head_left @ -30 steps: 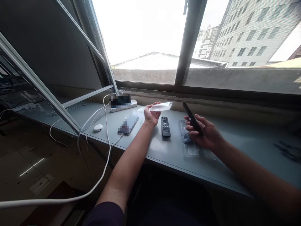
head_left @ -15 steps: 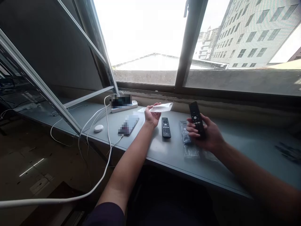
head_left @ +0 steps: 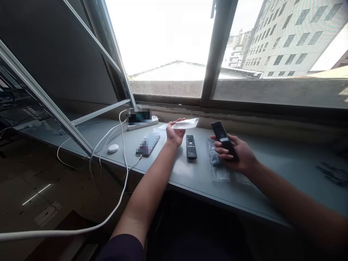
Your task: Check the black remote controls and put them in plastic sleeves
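While left hand [head_left: 176,135] loose on pouch [head_left: 187,123], right hand [head_left: 241,153] snug around remote [head_left: 220,132].

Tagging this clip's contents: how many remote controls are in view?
2. A keypad remote lies on the table; a black remote is in the right hand. The plastic packaging may hide another.

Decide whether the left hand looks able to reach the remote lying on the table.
Probably yes: the left hand is close to the remote, with nothing visible between them, though that hand holds a translucent packet.
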Available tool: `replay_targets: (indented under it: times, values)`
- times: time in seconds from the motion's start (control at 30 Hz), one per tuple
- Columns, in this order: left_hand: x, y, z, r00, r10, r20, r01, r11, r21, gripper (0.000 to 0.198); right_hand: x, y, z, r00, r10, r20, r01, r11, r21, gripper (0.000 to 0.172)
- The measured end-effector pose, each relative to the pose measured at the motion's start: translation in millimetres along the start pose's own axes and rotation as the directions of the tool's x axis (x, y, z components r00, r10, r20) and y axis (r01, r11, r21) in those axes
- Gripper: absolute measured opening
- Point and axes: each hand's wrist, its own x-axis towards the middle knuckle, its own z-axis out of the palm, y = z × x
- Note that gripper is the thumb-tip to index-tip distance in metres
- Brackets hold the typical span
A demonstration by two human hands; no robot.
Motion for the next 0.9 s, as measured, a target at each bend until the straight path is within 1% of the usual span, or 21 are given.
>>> replay_targets:
  times: [0.13,0.2,0.27,0.33,0.43,0.53,0.63,0.73,0.83,0.9]
  values:
    - [0.6,-0.1,-0.1,1.0,0.006,0.003,-0.006,1.0,0.003,0.043,-2.8,1.8,9.6,0.993,-0.069,-0.092,0.065,0.997,-0.04,0.03]
    - [0.3,-0.4,0.0,1.0,0.009,0.002,-0.009,1.0,0.006,0.042,-3.1,2.8,13.0,0.987,-0.074,-0.146,0.066,0.996,-0.064,0.03]
    - [0.0,-0.7,-0.3,1.0,0.01,-0.003,-0.01,1.0,0.012,0.042,-2.2,3.4,12.9,0.982,-0.073,-0.173,0.062,0.996,-0.069,0.033]
    - [0.1,-0.9,-0.7,1.0,0.011,-0.006,-0.011,1.0,0.014,0.042,-0.4,3.1,9.2,0.984,-0.075,-0.159,0.067,0.996,-0.055,0.035]
    - [0.2,-0.5,-0.8,1.0,0.011,-0.006,-0.011,1.0,0.009,0.043,1.6,1.5,1.4,0.995,-0.063,-0.077,0.061,0.998,-0.026,0.036]
    - [-0.6,0.1,0.6,1.0,0.005,-0.01,-0.005,1.0,-0.001,0.044,1.7,0.0,-2.7,0.999,-0.049,0.002,0.049,0.999,-0.02,0.034]
    - [-1.7,0.4,2.0,1.0,0.002,-0.023,-0.002,1.0,-0.006,0.045,0.6,-0.1,-1.3,0.996,-0.088,0.023,0.088,0.996,-0.019,0.029]
    - [-2.2,0.3,2.6,1.0,0.005,-0.015,-0.006,1.0,-0.006,0.045,-0.4,0.6,2.6,0.989,-0.142,-0.04,0.141,0.99,-0.029,0.027]
    - [-2.5,0.2,2.8,1.0,0.003,-0.013,-0.003,1.0,-0.007,0.044,-0.3,1.1,5.0,0.976,-0.143,-0.165,0.132,0.988,-0.077,0.027]
    - [-2.8,0.2,3.1,1.0,0.003,-0.024,-0.003,1.0,-0.005,0.043,0.6,1.4,4.8,0.969,-0.137,-0.205,0.12,0.988,-0.093,0.032]
